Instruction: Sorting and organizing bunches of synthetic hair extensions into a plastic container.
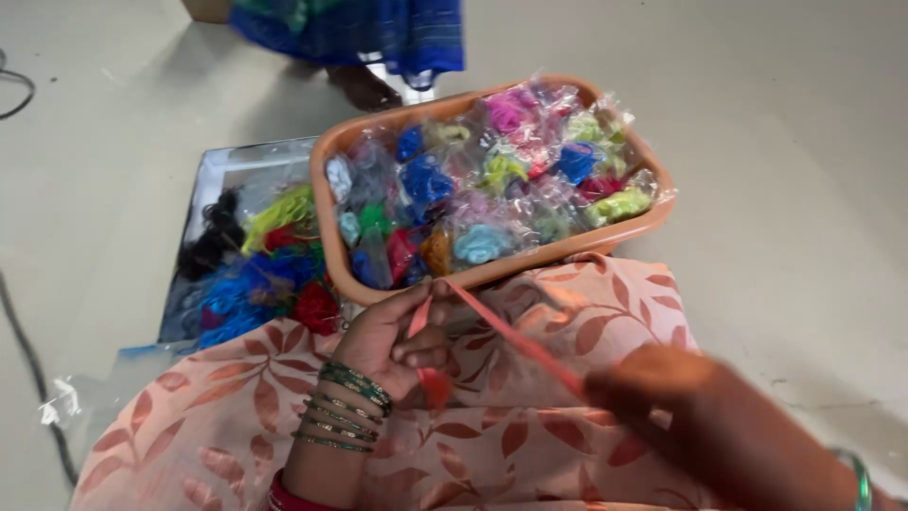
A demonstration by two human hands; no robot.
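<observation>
My left hand [395, 343], with green bangles on the wrist, pinches one end of a pinkish-orange ribbon [511, 336] over my lap. The ribbon runs taut down to the right into my right hand [681, 402], which is blurred and closed on its other end. A short tail of ribbon hangs below my left fingers. Just beyond my hands stands an orange plastic basket [331, 218] filled with small clear bags of coloured thread.
A flat grey tray [218, 166] at the left holds loose tangles of black, blue, yellow and red thread. A person in blue clothing [378, 38] stands past the basket. A dark cable [28, 369] runs along the floor at left.
</observation>
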